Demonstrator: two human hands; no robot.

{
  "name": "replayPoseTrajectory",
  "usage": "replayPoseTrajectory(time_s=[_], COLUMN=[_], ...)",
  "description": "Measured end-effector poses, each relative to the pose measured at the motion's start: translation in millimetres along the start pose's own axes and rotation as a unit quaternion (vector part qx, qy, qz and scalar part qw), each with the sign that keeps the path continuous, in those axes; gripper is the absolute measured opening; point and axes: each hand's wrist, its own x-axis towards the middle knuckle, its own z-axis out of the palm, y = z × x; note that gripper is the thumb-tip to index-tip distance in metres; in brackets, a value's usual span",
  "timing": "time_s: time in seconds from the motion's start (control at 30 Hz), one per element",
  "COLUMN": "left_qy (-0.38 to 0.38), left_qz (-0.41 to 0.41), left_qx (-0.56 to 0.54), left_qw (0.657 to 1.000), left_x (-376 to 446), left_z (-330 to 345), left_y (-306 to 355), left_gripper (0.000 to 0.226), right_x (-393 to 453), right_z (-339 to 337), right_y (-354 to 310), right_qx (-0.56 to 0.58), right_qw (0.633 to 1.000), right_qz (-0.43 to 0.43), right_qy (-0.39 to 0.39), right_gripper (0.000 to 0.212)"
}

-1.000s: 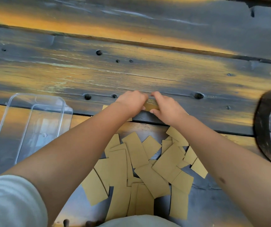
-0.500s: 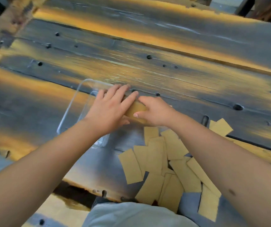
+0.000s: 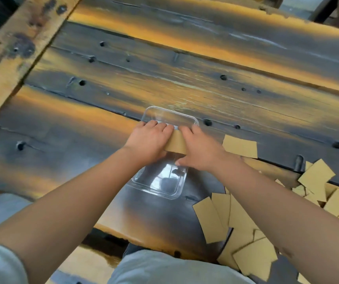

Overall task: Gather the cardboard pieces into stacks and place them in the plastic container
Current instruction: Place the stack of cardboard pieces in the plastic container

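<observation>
Left hand [image 3: 148, 140] and right hand [image 3: 200, 151] pinching a cardboard stack [image 3: 175, 142] between them, over the clear plastic container [image 3: 158, 187], loose cardboard pieces [image 3: 244, 238] at four o'clock (wooden table [image 3: 185, 85] beneath)

Mid-level exposure, nothing clipped. Warm orange light streaks run across the dark wooden surface [image 3: 185, 89] beyond the fingers [image 3: 160, 128], alternating with cool grey bands; source direction unclear. Specular glare on the clear plastic container [image 3: 164, 181]: white patches on its floor just nearer the camera than the fingers, faint sheen on its far rim. Soft shadow under both hands; no hard-edged shadows. Overall softness and motion blur; wood grain smears, worst left of the fingers and along the left plank. Sleeve and clothing at the bottom edge are out of focus. Wide-angle distortion: planks fan outward, forearms balloon toward the lower corners.
</observation>
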Motion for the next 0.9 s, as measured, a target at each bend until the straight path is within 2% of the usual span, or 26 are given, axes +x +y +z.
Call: replayPoseTrajectory(time_s=[0.07,0.13,0.23,0.3,0.4,0.57,0.6,0.67,0.77,0.83,0.9], left_qy=[-0.016,-0.028,-0.023,-0.026,-0.027,-0.002,0.007,0.037,0.048,0.006,-0.064], left_qz=[0.018,0.043,0.058,0.063,0.068,0.035,0.023,0.016,0.106,0.159,0.156], left_qx=[0.003,0.017,0.033,0.042,0.042,0.018,0.005,-0.032,-0.093,-0.133,-0.165], left_qw=[1.0,0.999,0.998,0.997,0.996,0.999,1.0,0.999,0.989,0.978,0.972], left_x=[8.3,17.0,25.9,31.3,35.3,26.4,23.2,16.1,0.2,-13.5,-18.9], left_z=[7.6,17.1,29.3,37.0,45.5,43.0,40.3,36.9,36.7,39.5,44.2], left_y=[-9.5,-16.9,-21.7,-25.5,-29.6,-40.1,-45.3,-56.5,-56.1,-40.8,-25.2], left_gripper=[0.07,0.068,0.058,0.059,0.069,0.099,0.097,0.079,0.041,0.026,0.024], right_x=[10.1,22.4,34.6,41.5,52.0,67.2,69.5,73.8,74.8,68.4,55.9], right_z=[4.8,8.8,16.8,21.7,23.0,25.4,27.4,30.8,33.4,33.7,33.8], right_y=[-5.6,-9.9,-12.8,-14.2,-17.6,-29.1,-31.2,-35.2,-33.1,-27.8,-22.6], right_qx=[-0.153,-0.239,-0.271,-0.283,-0.297,-0.328,-0.319,-0.299,-0.274,-0.264,-0.245], right_qw=[0.988,0.969,0.962,0.958,0.954,0.941,0.944,0.95,0.957,0.961,0.964], right_qz=[0.004,0.007,0.005,0.008,0.026,0.074,0.079,0.084,0.092,0.086,0.067], right_qy=[0.032,0.056,0.048,0.04,0.022,-0.029,-0.029,-0.023,-0.004,0.023,0.08], right_gripper=[0.09,0.079,0.068,0.062,0.056,0.054,0.052,0.049,0.06,0.07,0.072])
